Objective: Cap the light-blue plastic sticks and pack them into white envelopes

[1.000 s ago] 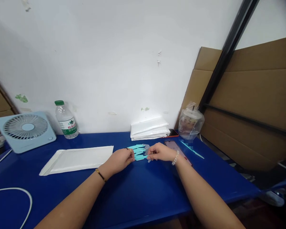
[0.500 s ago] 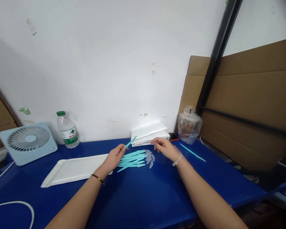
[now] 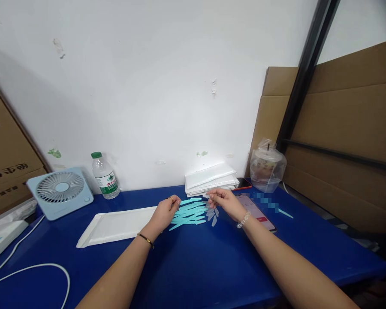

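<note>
Teal sticks [image 3: 188,214] with blade-like ends lie in an overlapping pile on the blue table [image 3: 193,266]. At the pile's left side, my left hand [image 3: 167,209] has its fingers pinched around the end of the uppermost teal stick [image 3: 192,200]. My right hand [image 3: 223,201] is closed in a pinch just right of the pile, with a small clear piece [image 3: 206,196] at its fingertips. Several translucent caps [image 3: 214,214] are scattered below that hand. One more teal stick [image 3: 286,213] lies apart on the right, partly covered by a pixelated patch.
A white padded envelope [image 3: 116,227] lies left of the pile. Stacked envelopes [image 3: 210,178] and a red-edged phone [image 3: 243,183] are behind. Another phone [image 3: 266,221] is beside my right wrist. A bottle [image 3: 106,178], a fan [image 3: 61,191] and a bagged drink [image 3: 266,169] stand near the wall.
The view has shifted, moving the scene rightward in the picture. My left hand's teal stick has lowered from a raised tilt to the pile's top edge. A phone now shows beside my right wrist.
</note>
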Tool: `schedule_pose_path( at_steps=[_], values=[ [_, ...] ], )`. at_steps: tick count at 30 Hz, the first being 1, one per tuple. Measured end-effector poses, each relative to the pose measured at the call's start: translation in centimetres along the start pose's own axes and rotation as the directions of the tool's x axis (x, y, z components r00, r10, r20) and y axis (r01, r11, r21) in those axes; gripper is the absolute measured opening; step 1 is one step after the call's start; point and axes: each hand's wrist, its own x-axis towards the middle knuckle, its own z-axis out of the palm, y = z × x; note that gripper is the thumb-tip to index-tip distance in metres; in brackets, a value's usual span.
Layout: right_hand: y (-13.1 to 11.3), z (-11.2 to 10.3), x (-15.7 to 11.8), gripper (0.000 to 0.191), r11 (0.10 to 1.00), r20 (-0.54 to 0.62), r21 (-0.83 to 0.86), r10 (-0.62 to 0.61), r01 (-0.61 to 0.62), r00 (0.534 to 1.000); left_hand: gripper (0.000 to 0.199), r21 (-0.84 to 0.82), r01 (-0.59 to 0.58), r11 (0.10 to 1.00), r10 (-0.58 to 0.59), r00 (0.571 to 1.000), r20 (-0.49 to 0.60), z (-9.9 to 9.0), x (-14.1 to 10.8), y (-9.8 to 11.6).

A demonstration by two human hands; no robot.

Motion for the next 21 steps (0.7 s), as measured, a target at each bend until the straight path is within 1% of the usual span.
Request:
schedule_pose_path(
  at_steps=[2, 5, 12, 15, 16, 18, 20, 21],
  values=[
    [0.0, 0.3, -0.1, 0.037, 0.999, -0.010, 0.047, 0.012, -0.011, 1.000, 0.032, 0.014, 0.004, 1.000, -0.004, 1.000, -0.002, 0.0, 0.0, 0.1],
    [0.0, 0.6, -0.2, 0.036, 0.998, -0.010, 0.060, 0.018, -0.017, 1.000, 0.033, 0.042, 0.008, 0.999, -0.008, 1.000, -0.003, 0.1, -0.1, 0.3],
    [0.2, 1.6, -0.3, 0.037, 0.997, 0.031, 0.058, 0.047, -0.049, 0.998, 0.032, 0.039, -0.008, 0.999, 0.007, 1.000, 0.012, 0.3, -0.2, 0.9],
    [0.2, 1.9, -0.4, 0.037, 0.997, 0.072, 0.052, 0.049, -0.053, 0.996, 0.032, 0.013, 0.008, 1.000, -0.009, 0.999, 0.031, 0.7, -0.4, 1.3],
    [0.1, 1.9, -0.5, 0.037, 0.997, 0.095, 0.045, 0.055, -0.059, 0.994, 0.032, -0.008, 0.025, 1.000, -0.025, 0.998, 0.053, 0.7, -0.6, 1.5],
    [-0.3, 1.5, -0.7, 0.037, 0.995, 0.175, -0.003, 0.094, -0.095, 0.980, 0.031, -0.053, 0.064, 0.997, -0.056, 0.989, 0.136, 0.8, -1.0, 2.0],
    [-0.8, 0.6, -0.9, 0.035, 0.985, 0.283, -0.127, 0.149, -0.117, 0.947, 0.028, -0.050, 0.081, 0.995, -0.065, 0.964, 0.258, 0.8, -1.5, 2.5],
    [-1.0, 0.0, -1.0, 0.034, 0.972, 0.321, -0.216, 0.161, -0.094, 0.933, 0.027, -0.019, 0.079, 0.997, -0.069, 0.947, 0.313, 0.8, -1.7, 2.8]
  ],
)
